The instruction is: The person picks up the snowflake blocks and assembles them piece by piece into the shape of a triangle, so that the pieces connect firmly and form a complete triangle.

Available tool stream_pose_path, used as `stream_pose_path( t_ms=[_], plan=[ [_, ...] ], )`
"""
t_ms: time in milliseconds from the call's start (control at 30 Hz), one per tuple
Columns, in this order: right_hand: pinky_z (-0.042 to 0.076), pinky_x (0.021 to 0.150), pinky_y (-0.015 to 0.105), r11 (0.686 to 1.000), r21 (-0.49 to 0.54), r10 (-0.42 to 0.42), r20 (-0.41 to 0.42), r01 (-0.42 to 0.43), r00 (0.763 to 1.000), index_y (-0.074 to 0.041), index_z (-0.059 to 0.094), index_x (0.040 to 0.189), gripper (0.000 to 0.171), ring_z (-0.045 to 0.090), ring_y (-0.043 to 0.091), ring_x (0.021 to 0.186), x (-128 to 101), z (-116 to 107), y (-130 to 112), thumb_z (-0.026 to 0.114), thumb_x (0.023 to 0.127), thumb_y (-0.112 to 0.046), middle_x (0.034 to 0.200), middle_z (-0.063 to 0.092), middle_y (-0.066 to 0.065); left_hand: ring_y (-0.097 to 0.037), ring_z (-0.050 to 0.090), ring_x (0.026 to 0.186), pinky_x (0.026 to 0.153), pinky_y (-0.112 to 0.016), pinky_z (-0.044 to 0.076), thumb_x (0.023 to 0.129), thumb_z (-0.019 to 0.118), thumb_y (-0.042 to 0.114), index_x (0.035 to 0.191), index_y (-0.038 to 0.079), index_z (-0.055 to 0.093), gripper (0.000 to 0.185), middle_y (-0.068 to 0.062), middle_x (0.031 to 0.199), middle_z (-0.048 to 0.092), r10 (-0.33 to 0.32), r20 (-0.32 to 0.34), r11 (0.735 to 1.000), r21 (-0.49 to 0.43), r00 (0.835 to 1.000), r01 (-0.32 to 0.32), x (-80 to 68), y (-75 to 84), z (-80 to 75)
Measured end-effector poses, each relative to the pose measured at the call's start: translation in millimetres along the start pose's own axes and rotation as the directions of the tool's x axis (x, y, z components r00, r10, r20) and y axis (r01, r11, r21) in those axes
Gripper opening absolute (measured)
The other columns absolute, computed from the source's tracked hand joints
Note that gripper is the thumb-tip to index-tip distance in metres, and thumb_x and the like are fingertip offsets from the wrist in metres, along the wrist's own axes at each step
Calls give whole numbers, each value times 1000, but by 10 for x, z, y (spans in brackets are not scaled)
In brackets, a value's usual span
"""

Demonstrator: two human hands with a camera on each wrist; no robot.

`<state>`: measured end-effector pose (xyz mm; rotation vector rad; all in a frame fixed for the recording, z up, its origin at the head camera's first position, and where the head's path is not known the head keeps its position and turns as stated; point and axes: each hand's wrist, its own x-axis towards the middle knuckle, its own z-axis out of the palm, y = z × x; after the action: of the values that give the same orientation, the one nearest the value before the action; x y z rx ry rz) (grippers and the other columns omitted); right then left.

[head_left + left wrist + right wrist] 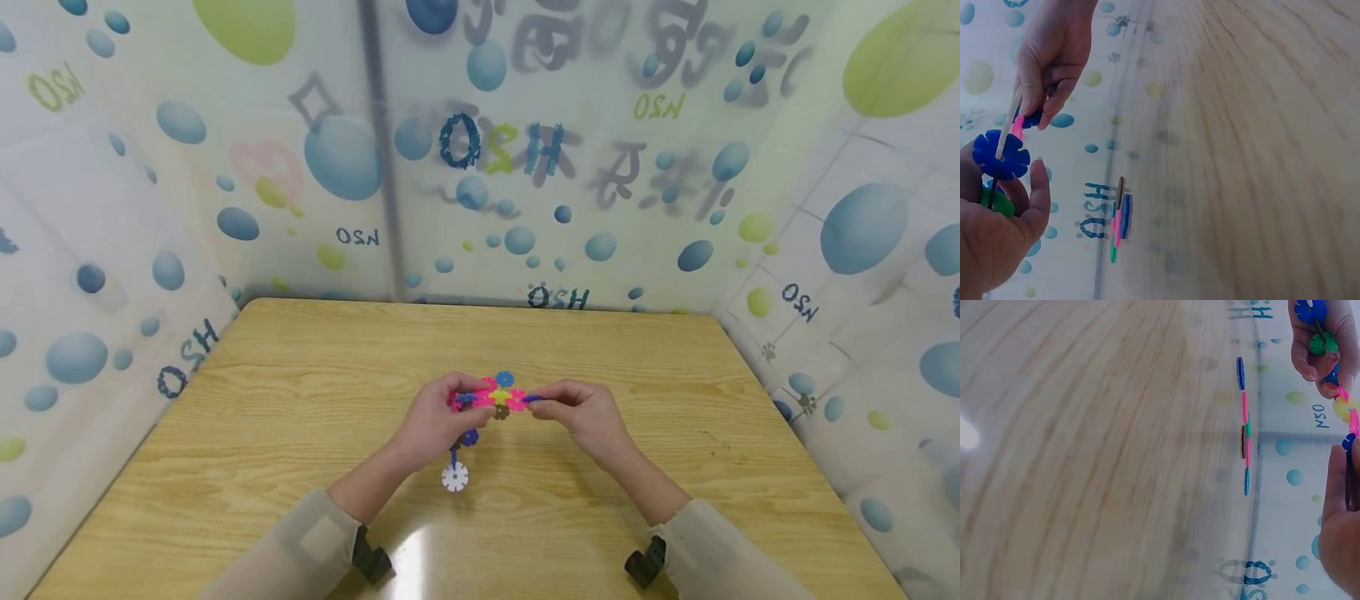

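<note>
A toy built of slotted snowflake discs (498, 396), pink, yellow, blue and brown, is held between both hands above the middle of the wooden table (262, 392). My left hand (459, 402) grips its left end. A blue disc (469, 437) and a white disc (454, 477) hang below that hand. My right hand (536, 403) pinches a blue disc at the toy's right end. In the left wrist view my left hand (1004, 187) curls round a blue disc (1001, 155) and a green disc (999, 204), while my right hand (1038, 111) pinches the far end.
Several more discs (1245, 444) show edge-on in a row near the line where table meets wall; the same discs (1119, 219) appear in the left wrist view. Bubble-printed walls (525, 167) close in the table on three sides.
</note>
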<state>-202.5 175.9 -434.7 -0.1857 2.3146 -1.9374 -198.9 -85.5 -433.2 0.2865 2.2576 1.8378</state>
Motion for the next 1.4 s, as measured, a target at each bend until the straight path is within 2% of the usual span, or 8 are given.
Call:
stream_pose_path(
  t_ms=[167,300,500,733,933,1100,1233,1400],
  plan=[
    [66,98,45,1000,6,3,-2,-3,1000,-2,82,110,14,79,16,98,-1,-1,-5,82,100,-11,106,83,4,-27,78,95,67,-25,58,101,82,18,133,8,70,36,-12,116,77,8,9,1000,3,1000,-8,2,-9,-7],
    [64,101,47,1000,-20,-8,4,8,1000,-5,81,113,18,77,17,101,-3,-10,-6,82,101,-18,109,81,3,-25,78,98,80,-37,66,101,82,18,136,8,69,38,-13,129,74,25,12,1000,-5,1000,-25,8,-3,-8],
    [64,102,46,996,-82,-23,20,25,1000,-12,79,127,30,74,20,107,-8,-58,-14,83,101,-26,123,78,6,-39,78,105,90,-52,67,100,84,20,137,14,69,40,-10,126,74,12,8,1000,-29,1000,-12,11,31,-10],
    [64,96,40,988,-147,-44,70,54,997,-17,77,131,33,72,25,103,13,-75,-61,84,100,-27,132,74,5,-37,75,94,72,-34,62,100,83,23,138,14,68,41,-9,118,76,-14,14,999,-32,1000,14,13,53,-1],
    [65,99,50,988,-139,-52,72,62,996,-15,79,124,25,73,25,102,33,-49,-68,82,101,-25,125,75,9,-29,68,82,66,-29,57,100,84,29,144,17,64,49,-9,123,71,-29,34,999,-39,999,31,27,70,6],
    [66,96,49,986,-161,-42,9,43,999,-14,78,126,28,74,35,105,36,-87,-62,82,102,-28,119,76,10,-35,74,110,85,-34,65,104,79,31,158,25,51,61,-8,148,59,-4,55,999,-39,998,6,19,112,-15],
    [68,92,44,992,-123,-20,-19,18,1000,-10,77,126,29,71,47,111,42,-119,-45,82,102,-25,116,75,12,-36,71,129,103,-40,63,106,76,31,160,25,48,61,-10,155,55,32,89,998,-49,996,-28,-2,102,-54],
    [68,88,37,996,-94,4,-45,-9,999,-8,77,124,25,74,38,108,37,-117,-58,79,103,-21,112,77,12,-28,70,132,109,-42,60,110,70,31,160,21,48,56,-10,163,50,88,126,995,-63,988,-81,-63,93,-129]
  ],
)
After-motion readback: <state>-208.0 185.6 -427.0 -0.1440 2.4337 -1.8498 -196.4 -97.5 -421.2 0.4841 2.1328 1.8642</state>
